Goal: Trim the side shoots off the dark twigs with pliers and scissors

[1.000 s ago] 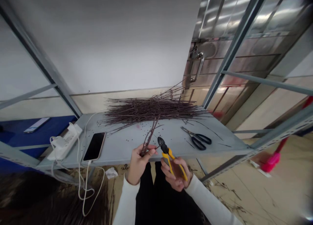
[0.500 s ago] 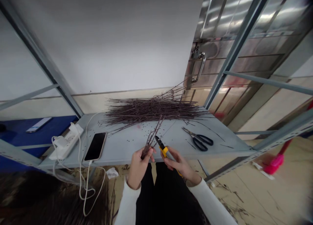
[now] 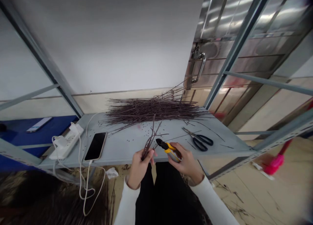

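In the head view, your left hand (image 3: 140,169) closes its fingers around a small bunch of thin dark twigs (image 3: 150,144), and the twigs stand up and tilt away from the fist. Your right hand (image 3: 185,163) is curled around the yellow handles of the cutters (image 3: 170,150). The fingers (image 3: 179,155) are bent tight and hold only this tool. The black head of the cutters is just beside the twigs, but I cannot tell how far its jaws are open.

Both hands are above the front edge of the grey metal shelf (image 3: 122,150). On this shelf, behind your hands, lies a wide pile of long twigs (image 3: 151,109), with small dark bits scattered around it. To the right of the pile are black-handled scissors (image 3: 199,141), lying apart from your hands. To the left are a black phone (image 3: 96,146) with a white cable (image 3: 86,189), and a white power strip (image 3: 65,143) with plugs in it.

Farther left, a second phone (image 3: 39,124) lies on a blue surface (image 3: 58,128). Any writing on these things is too small to read. Behind the shelf is a steel door with a handle (image 3: 200,67).
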A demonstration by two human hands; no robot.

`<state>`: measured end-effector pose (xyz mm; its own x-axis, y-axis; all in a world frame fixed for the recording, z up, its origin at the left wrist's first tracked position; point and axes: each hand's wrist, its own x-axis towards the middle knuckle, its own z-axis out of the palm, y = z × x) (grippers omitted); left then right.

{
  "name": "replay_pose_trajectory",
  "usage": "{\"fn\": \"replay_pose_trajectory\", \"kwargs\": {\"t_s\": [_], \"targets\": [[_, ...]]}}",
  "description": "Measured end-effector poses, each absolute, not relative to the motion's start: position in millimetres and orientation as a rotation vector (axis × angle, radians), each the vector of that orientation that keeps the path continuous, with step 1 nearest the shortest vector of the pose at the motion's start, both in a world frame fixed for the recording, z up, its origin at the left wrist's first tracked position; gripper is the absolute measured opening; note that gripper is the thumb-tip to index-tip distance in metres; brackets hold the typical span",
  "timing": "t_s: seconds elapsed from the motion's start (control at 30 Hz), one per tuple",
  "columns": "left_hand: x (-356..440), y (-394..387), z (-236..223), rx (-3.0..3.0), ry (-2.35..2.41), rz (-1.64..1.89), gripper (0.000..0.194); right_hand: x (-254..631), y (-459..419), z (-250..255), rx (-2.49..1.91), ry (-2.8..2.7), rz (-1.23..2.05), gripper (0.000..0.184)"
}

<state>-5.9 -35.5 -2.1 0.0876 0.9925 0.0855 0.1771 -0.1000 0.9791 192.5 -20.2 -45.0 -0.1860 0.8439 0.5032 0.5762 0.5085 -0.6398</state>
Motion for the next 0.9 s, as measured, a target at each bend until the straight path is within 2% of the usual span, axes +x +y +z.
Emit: {"fn": "replay_pose_trajectory", "kwargs": {"t_s": [0.13, 0.4, 0.47, 0.57, 0.77, 0.9], "targets": [[-9, -36, -4, 1.474, 1.194, 1.06, 0.033, 200, -28, -35, -1.142, -1.922, 0.551, 0.033], [-12, -36, 4, 1.575, 1.117, 0.927, 0.033, 217, -36, -19, -1.179, -1.932, 1.134, 0.018], [-14, -36, 7, 1.588, 1.105, 0.923, 0.033, 216, -39, -18, -1.074, -1.848, 1.344, 0.016], [-17, -37, 10, 1.587, 1.075, 0.965, 0.033, 211, -44, -20, -0.826, -1.685, 1.712, 0.024], [-17, -40, 12, 1.578, 0.996, 0.951, 0.038, 195, -52, -35, -0.572, -1.313, 2.003, 0.03], [-13, -37, 6, 1.499, 1.0, 1.067, 0.037, 178, -62, -50, -0.084, -0.904, 2.236, 0.03]]}}
